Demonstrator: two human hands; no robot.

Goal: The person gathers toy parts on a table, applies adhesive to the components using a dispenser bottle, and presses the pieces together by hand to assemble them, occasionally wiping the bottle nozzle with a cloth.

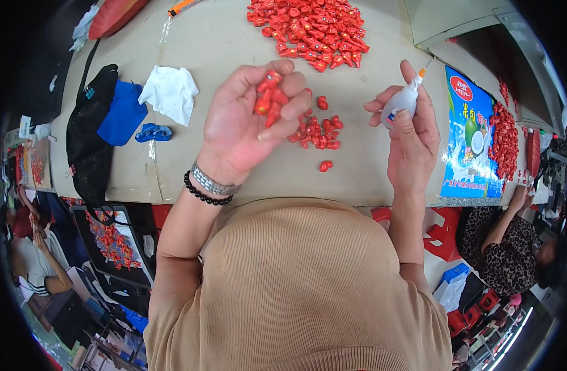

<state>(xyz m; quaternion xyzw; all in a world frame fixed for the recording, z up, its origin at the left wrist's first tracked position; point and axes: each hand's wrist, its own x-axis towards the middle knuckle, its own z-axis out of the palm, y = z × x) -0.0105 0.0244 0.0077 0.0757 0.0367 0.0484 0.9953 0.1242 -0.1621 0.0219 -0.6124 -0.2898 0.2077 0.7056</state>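
Note:
Several small red plastic pieces (270, 99) lie in my left hand (234, 117), palm up with the fingers curled round them. A silver watch and a dark bead bracelet are on that wrist. My right hand (416, 139) grips a small white glue bottle (402, 104) with an orange collar and a thin needle tip that points up and away to the right. Between my hands, a small cluster of red pieces (317, 133) is on the table, with one piece (325, 166) apart, nearer to me. Farther back lies a big heap of red pieces (314, 31).
On the table's left are a white cloth (170, 94), a blue cloth (124, 114) and a black bag (93, 136). An orange cutter (183, 7) lies at the back. To the right, a blue printed sheet (472, 142) adjoins more red pieces (503, 142). Co-workers sit on both sides.

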